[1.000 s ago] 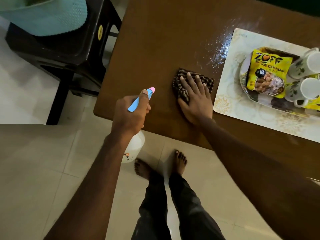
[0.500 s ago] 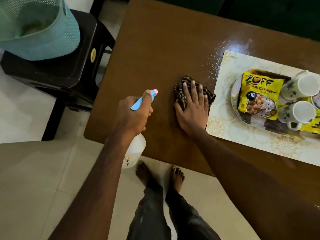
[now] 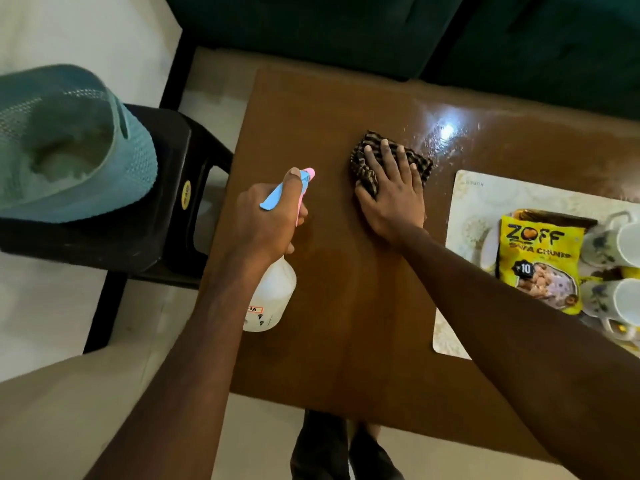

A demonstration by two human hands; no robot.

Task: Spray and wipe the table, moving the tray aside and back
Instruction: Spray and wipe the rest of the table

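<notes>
Evidently you were in the wiping stage at this moment. Your right hand (image 3: 391,202) lay on the checked cloth (image 3: 365,147), its fingers (image 3: 384,150) straight and spread, pressing the cloth flat on the brown counter (image 3: 346,306) near its far edge. Your left hand (image 3: 266,220) held the spray bottle (image 3: 273,296) above the counter's left side, fingers wrapped round its neck below the pink and blue head, the nozzle pointing toward the cloth.

Spraying looked at least partly done: a wet sheen (image 3: 445,133) of droplets glistened just beyond the cloth, toward the tray. The tray (image 3: 464,202) sat at the right end of the counter, carrying a yellow snack packet (image 3: 540,258) and white cups (image 3: 620,244). It seemed to have been set aside there, leaving the left half bare for you to work on.

As I judged it, you were somewhere around the middle. What remained was to wipe up that wet patch, to clean the stretch under the tray, and to put the tray back in its place. Whether the near part of the counter had been wiped, the picture did not show.
</notes>
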